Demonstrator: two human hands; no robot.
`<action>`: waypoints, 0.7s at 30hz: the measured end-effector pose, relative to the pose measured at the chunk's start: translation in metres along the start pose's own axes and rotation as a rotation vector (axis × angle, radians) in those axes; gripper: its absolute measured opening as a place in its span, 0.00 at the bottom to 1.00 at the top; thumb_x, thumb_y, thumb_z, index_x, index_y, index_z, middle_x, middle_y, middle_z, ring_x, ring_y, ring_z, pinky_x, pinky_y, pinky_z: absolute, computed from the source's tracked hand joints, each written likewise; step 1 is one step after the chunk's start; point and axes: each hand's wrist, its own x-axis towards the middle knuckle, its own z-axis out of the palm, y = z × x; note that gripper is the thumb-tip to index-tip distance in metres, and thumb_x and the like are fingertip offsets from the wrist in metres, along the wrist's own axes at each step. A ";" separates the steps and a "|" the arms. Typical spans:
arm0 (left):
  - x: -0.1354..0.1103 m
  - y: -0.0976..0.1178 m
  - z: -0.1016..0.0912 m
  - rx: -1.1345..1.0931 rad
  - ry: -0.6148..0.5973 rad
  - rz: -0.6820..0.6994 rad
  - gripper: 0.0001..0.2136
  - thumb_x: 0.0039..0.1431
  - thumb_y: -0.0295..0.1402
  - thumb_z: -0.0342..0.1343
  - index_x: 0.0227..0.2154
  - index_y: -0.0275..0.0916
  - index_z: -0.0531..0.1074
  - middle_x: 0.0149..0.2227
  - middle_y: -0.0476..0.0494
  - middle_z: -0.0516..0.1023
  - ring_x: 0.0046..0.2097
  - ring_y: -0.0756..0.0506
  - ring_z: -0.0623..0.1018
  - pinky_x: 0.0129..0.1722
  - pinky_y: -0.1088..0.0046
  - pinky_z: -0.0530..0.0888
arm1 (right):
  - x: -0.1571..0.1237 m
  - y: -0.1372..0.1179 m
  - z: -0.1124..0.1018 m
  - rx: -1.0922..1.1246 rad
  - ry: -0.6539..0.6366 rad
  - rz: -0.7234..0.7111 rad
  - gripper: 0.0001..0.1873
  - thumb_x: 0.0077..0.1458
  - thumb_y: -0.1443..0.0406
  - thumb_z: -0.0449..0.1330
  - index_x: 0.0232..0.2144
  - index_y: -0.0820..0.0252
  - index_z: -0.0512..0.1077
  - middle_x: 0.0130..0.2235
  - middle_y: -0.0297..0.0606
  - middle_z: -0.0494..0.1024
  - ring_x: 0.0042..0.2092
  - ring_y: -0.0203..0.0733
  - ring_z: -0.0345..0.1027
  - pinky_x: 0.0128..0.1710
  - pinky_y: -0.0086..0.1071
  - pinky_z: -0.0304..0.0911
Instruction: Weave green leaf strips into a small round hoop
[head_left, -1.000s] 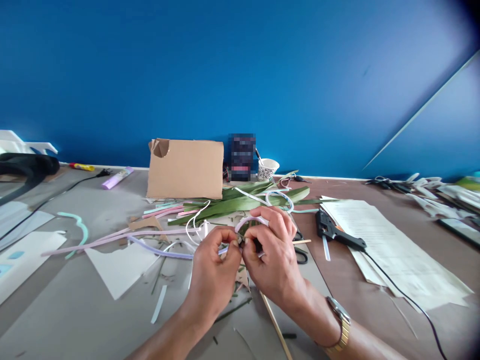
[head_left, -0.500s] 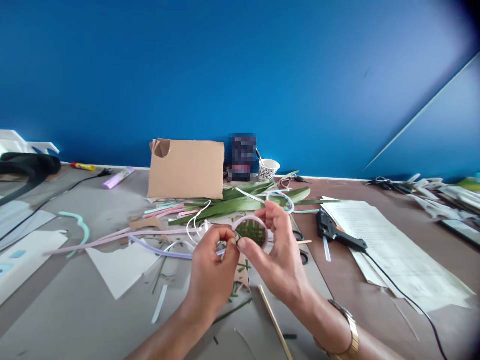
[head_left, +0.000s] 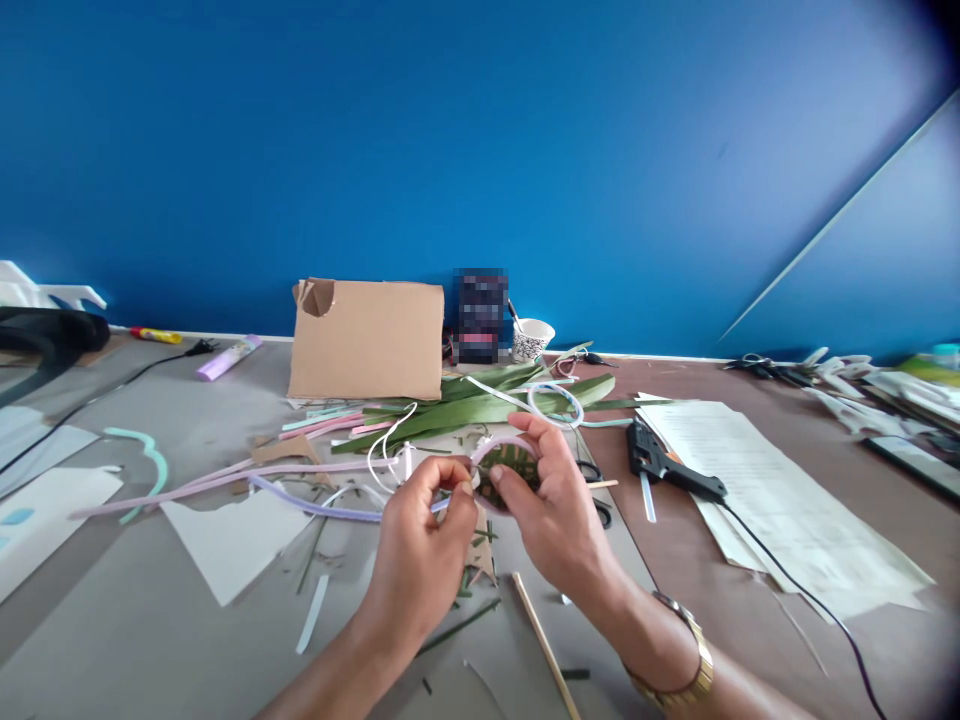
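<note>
My right hand [head_left: 559,500] grips a small round piece [head_left: 499,455] with a pale pink rim and a woven green leaf middle. Its thumb lies across the woven face, with the fingers behind the rim. Against the left edge of that piece, my left hand [head_left: 427,535] is closed in a pinch; what sits between its fingertips is too small to make out. A lilac strip [head_left: 337,512] and a pale pink strip [head_left: 285,468] run out to the left behind my left hand. Below the hands lie bits of cut leaf [head_left: 461,630].
Long green leaves [head_left: 487,400] lie behind the hands, before a cardboard piece [head_left: 367,340] and a patterned cup [head_left: 532,340]. A black glue gun [head_left: 671,468] with a cord rests on the right beside paper sheets [head_left: 780,500]. A wooden stick [head_left: 544,645] lies in front.
My right thumb has shifted from the rim's lower left edge onto the woven face, and the right fingers have closed further round the piece. My left hand keeps its pinch. The view has shifted slightly.
</note>
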 end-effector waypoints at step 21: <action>0.008 -0.003 -0.010 0.004 -0.037 -0.050 0.06 0.55 0.32 0.49 0.23 0.40 0.63 0.39 0.51 0.74 0.31 0.51 0.70 0.29 0.76 0.63 | 0.016 -0.010 -0.025 0.681 -0.430 0.433 0.24 0.39 0.66 0.68 0.41 0.60 0.67 0.29 0.31 0.72 0.27 0.31 0.63 0.26 0.24 0.57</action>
